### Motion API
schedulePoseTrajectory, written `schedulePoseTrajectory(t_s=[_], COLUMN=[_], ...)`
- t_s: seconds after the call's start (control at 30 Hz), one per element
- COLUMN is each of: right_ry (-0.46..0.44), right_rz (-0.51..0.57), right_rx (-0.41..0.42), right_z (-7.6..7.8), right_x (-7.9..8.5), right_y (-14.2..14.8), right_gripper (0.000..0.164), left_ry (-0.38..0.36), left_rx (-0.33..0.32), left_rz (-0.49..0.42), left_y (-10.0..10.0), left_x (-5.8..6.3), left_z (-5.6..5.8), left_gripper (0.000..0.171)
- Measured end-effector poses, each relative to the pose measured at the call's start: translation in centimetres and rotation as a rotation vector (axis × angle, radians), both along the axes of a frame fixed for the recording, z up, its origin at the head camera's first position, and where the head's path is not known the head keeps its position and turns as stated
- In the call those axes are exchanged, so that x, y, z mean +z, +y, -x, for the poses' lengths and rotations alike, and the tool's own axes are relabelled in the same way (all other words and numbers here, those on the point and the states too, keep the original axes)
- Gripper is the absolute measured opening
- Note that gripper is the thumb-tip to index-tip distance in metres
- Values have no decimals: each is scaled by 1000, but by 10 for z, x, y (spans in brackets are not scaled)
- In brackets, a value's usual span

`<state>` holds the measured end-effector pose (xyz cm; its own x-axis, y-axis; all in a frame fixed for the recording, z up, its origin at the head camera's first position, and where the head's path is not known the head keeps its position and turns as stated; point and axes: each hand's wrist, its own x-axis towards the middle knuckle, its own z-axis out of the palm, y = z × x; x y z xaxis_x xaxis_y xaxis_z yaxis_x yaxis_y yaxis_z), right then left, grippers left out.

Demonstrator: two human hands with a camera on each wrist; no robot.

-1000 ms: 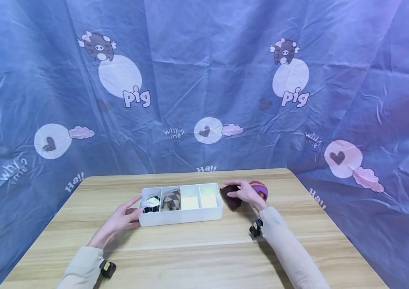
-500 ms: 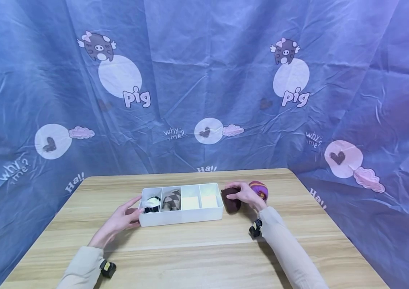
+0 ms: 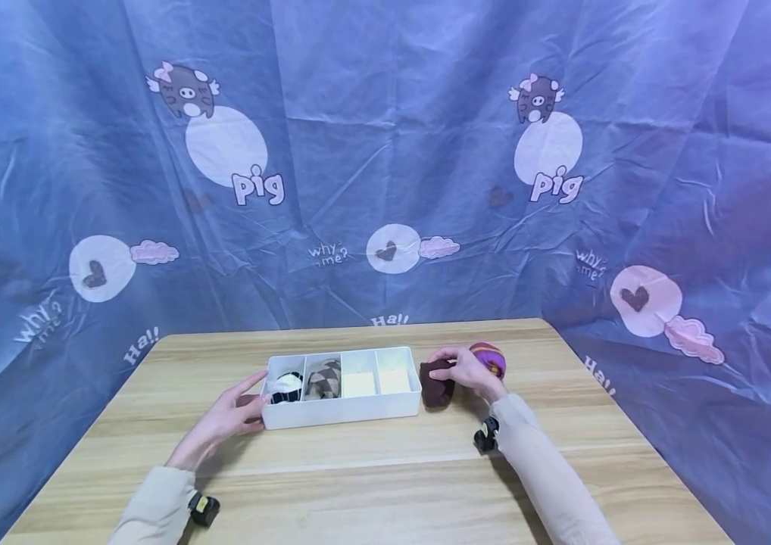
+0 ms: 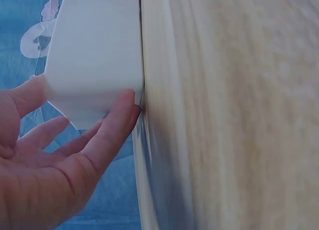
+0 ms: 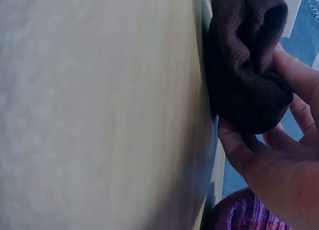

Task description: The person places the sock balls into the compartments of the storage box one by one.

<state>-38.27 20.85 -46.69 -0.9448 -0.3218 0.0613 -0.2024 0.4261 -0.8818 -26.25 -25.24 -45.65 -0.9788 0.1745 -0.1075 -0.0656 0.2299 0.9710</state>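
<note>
A white box with compartments (image 3: pixel 341 411) stands on the table. My left hand (image 3: pixel 225 416) grips its left end, with fingers and thumb spread around the corners; in the left wrist view the fingertips (image 4: pixel 122 103) touch its wall. Just right of the box, my right hand (image 3: pixel 470 375) holds a dark brown rolled sock (image 3: pixel 435 390) near the table. Seen from the right wrist, the folded brown cloth (image 5: pixel 244 65) sits between thumb and fingers. Inside the box, a black-and-white sock (image 3: pixel 286 386) fills the leftmost compartment and a checked brown-grey sock (image 3: pixel 324 378) the one beside it.
A purple, orange-striped rolled sock (image 3: pixel 489 357) lies behind the right hand, near the table's right edge. The two right compartments show only pale bottoms. A blue printed cloth (image 3: pixel 385 174) hangs behind the wooden table (image 3: pixel 358 484).
The brown sock has come slightly toward the front and now looks more compact, turned in the right hand's fingers. The left hand and the box have stayed in place.
</note>
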Motion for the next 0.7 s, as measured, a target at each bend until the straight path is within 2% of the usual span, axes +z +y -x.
schedulePoseTrajectory(t_s=[0.17,0.37,0.53,0.7], right_ry=[-15,-37,-61,-59], right_rz=[17,114,217,264], right_rx=[-45,-102,-81,-26], right_z=[-3,-4,-5,-4], right_x=[7,20,29,36], right_y=[2,6,5,-2], right_gripper=[33,40,42,42], left_ry=[0,5,-4,-10], left_rx=[-9,-14,0,8], left_rz=[3,1,7,4], left_y=[0,-1,-1,-1], left_x=[-1,0,0,1], left_z=[0,1,1,0], left_gripper=[66,67,65,64])
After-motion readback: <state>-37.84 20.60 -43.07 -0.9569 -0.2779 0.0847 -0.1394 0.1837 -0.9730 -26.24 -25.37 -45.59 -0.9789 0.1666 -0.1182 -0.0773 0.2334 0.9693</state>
